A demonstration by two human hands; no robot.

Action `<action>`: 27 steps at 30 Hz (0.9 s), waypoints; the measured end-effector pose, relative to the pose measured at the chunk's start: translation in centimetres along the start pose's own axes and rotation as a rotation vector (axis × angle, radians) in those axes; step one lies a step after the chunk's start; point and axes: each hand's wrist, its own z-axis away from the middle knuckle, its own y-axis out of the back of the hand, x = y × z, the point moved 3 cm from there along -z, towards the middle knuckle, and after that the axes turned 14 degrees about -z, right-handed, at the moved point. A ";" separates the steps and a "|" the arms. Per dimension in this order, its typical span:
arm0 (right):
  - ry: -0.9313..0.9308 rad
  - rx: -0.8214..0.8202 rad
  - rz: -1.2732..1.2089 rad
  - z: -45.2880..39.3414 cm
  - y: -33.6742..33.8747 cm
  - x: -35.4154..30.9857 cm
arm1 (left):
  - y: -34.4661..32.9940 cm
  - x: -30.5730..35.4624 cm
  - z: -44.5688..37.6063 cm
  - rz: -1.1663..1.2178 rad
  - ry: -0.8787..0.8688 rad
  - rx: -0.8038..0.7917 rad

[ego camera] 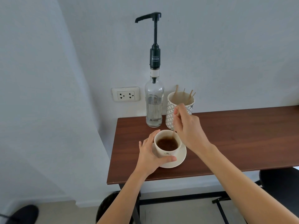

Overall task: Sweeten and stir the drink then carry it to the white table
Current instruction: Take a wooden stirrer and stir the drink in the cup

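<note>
A cream cup of dark drink stands on a matching saucer near the left end of the brown table. My left hand wraps around the cup's left side, thumb across its front. My right hand pinches a thin wooden stir stick whose lower end dips into the drink. Behind the cup stands a clear glass syrup bottle with a tall black pump.
A patterned white holder with several wooden sticks sits right of the bottle. A double wall socket is on the wall. Black table legs, a dark round bin and a dark chair lie below. No white table is in view.
</note>
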 end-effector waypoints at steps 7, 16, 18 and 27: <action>-0.065 -0.022 -0.217 0.9 -1.5 -0.5 | -0.1 -0.2 0.0 -0.016 0.013 -0.004; -0.103 -0.065 -0.229 1.1 -1.6 -0.6 | -0.1 -0.2 0.0 0.000 0.012 -0.005; -0.052 -0.014 -0.148 0.3 -1.0 -0.3 | 0.0 -0.1 0.0 0.000 0.008 0.001; -0.073 -0.001 -0.181 0.2 -1.0 -0.7 | 0.0 -0.1 0.0 0.008 -0.001 0.008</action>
